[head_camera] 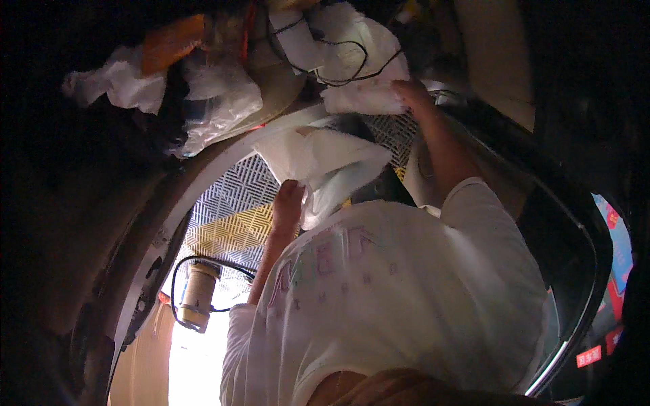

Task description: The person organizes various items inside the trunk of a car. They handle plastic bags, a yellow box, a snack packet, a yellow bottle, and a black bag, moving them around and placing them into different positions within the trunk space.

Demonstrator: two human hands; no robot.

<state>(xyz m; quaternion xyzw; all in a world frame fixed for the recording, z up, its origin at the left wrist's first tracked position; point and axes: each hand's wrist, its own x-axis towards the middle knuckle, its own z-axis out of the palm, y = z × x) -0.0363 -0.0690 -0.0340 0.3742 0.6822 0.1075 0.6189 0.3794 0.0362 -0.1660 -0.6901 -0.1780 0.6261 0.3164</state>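
Observation:
My left hand (288,204) is closed on a gathered edge of a white, thin cloth-like sheet (330,157), which spreads crumpled ahead of it. Farther forward, my right hand (415,96) grips the right edge of a second pale sheet (363,96); its fingertips are partly hidden. Whether the two sheets are one piece, I cannot tell. A thin black cable (350,79) loops across the pale material near my right hand.
The curved frame of a vehicle opening (203,162) runs along the left. Crumpled clear plastic (223,111) and an orange piece (172,43) lie beyond it. Below are slatted grey-and-yellow floor tiles (233,223) and a cylindrical object (199,294) beside a black cord or hose (173,289).

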